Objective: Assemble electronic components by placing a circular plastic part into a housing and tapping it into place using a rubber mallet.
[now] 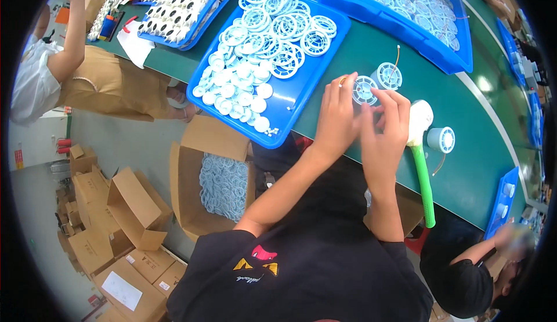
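Both hands meet over the green table around a light blue spoked plastic spool (364, 90). My left hand (336, 116) has its fingers closed on the spool's left side. The fingers of my right hand (386, 125) are bent at the spool's lower right edge, partly blurred. Touching or just behind it stands a second light blue spool (389, 76) with a thin wire sticking up. To the right of my right hand lies a mallet (425, 177) with a white head and green handle. Past it, another spool (441, 140) lies on its side, a wire trailing.
A blue tray (284, 104) at the left carries light blue rings and small round caps. Behind stands a blue crate (400, 29) full of spools. Below the table edge, an open carton (191, 206) holds blue rings. Other people work at left and lower right.
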Action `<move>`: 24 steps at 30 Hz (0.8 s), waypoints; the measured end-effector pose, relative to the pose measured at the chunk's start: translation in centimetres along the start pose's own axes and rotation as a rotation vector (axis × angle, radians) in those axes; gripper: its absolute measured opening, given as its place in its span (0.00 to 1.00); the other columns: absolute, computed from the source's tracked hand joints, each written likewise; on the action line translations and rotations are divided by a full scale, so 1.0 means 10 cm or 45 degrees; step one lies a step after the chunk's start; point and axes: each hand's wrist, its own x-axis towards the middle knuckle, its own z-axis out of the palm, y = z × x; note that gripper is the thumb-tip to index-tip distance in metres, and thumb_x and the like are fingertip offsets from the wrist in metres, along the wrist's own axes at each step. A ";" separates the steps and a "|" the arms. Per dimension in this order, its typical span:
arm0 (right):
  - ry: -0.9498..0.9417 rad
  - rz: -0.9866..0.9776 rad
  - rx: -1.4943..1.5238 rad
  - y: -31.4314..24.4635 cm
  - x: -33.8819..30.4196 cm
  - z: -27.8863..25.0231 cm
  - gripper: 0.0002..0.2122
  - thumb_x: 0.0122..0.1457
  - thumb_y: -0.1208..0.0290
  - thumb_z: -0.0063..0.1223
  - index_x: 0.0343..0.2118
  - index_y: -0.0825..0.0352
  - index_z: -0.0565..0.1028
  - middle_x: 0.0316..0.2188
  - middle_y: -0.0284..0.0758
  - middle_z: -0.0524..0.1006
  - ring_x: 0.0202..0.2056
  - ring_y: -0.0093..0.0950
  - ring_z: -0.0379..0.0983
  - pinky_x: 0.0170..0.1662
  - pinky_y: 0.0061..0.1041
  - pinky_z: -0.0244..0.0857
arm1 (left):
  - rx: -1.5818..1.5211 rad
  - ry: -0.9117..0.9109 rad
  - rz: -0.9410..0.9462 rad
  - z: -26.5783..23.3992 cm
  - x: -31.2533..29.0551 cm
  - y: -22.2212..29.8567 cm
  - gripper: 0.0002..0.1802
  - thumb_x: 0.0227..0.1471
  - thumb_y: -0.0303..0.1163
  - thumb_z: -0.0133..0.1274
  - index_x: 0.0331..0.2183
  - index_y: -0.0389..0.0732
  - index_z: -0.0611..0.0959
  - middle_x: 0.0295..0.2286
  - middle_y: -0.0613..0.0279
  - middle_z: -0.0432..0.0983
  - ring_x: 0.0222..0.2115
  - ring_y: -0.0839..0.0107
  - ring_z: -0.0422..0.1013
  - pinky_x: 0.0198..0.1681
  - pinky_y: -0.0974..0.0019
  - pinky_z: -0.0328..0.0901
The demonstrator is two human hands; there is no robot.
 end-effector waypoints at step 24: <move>0.030 -0.234 -0.266 -0.02 0.16 0.09 0.11 0.55 0.79 0.68 0.41 0.69 0.80 0.46 0.42 0.83 0.47 0.44 0.76 0.52 0.40 0.70 | -0.159 -0.029 -0.090 -0.04 0.02 -0.04 0.33 0.49 0.29 0.67 0.56 0.33 0.76 0.48 0.46 0.77 0.49 0.45 0.71 0.55 0.49 0.66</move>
